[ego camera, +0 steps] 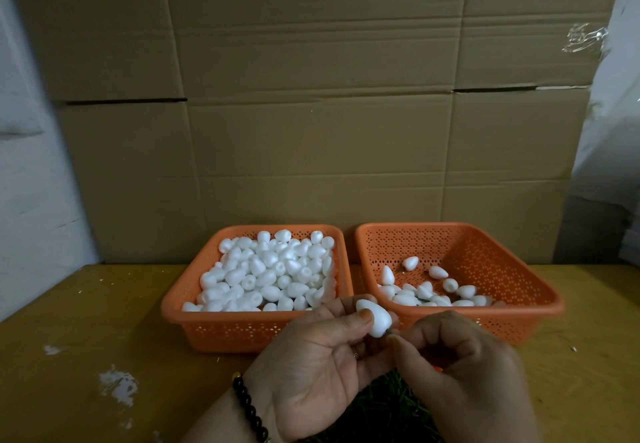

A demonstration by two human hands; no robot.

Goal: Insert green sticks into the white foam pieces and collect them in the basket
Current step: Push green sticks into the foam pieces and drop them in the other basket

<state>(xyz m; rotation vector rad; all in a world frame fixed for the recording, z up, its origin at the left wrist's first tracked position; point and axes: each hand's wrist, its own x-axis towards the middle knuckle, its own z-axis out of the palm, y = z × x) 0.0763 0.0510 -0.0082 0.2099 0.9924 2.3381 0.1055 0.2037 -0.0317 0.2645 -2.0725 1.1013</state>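
Note:
My left hand [311, 370] pinches a white egg-shaped foam piece [375, 319] between thumb and fingers, just in front of the two baskets. My right hand [460, 376] pinches a thin green stick [389, 332] whose tip meets the bottom of that foam piece; most of the stick is hidden by the fingers. The left orange basket [221, 328] is full of plain foam pieces [273, 269]. The right orange basket [519, 318] holds several foam pieces [426, 292] near its front left corner. A pile of green sticks [384, 408] lies on the table under my hands.
The baskets stand side by side on a yellow wooden table [86, 338] with white smudges. A wall of brown cardboard [311, 113] rises right behind them. White and clear plastic sheeting [609, 96] hangs at the right.

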